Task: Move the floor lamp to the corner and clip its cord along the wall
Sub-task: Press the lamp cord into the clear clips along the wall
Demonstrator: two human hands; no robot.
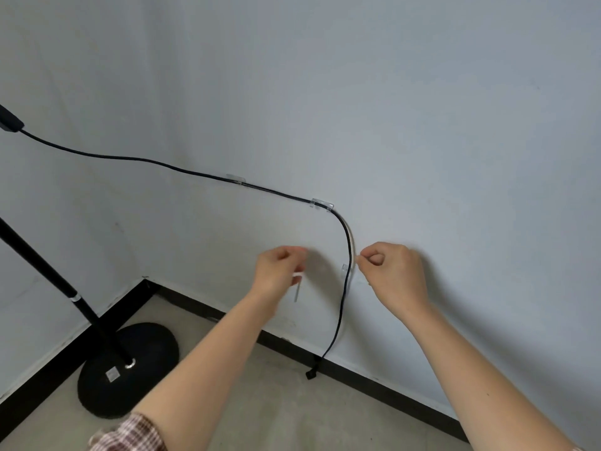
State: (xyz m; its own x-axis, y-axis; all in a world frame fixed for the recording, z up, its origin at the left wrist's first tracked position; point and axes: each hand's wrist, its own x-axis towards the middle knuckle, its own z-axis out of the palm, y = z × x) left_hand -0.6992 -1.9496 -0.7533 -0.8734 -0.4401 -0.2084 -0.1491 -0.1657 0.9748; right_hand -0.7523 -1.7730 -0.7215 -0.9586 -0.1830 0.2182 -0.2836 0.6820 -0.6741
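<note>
A black floor lamp stands in the corner, its round base [130, 362] on the floor and its pole [42, 265] leaning up to the left. Its black cord [348, 245] runs from the left along the wall through two clear clips [235, 180] [322, 204], bends down past a third clear clip [345, 271] and ends at a plug [311, 373] by the skirting. My left hand [279, 271] is closed on a small white strip, left of the cord. My right hand [390, 271] is closed, fingertips pinched right beside the cord near the third clip.
The pale wall [422, 125] meets a second wall at the corner on the left. A dark skirting board [374, 382] runs along the foot of both walls. The floor [276, 402] is beige.
</note>
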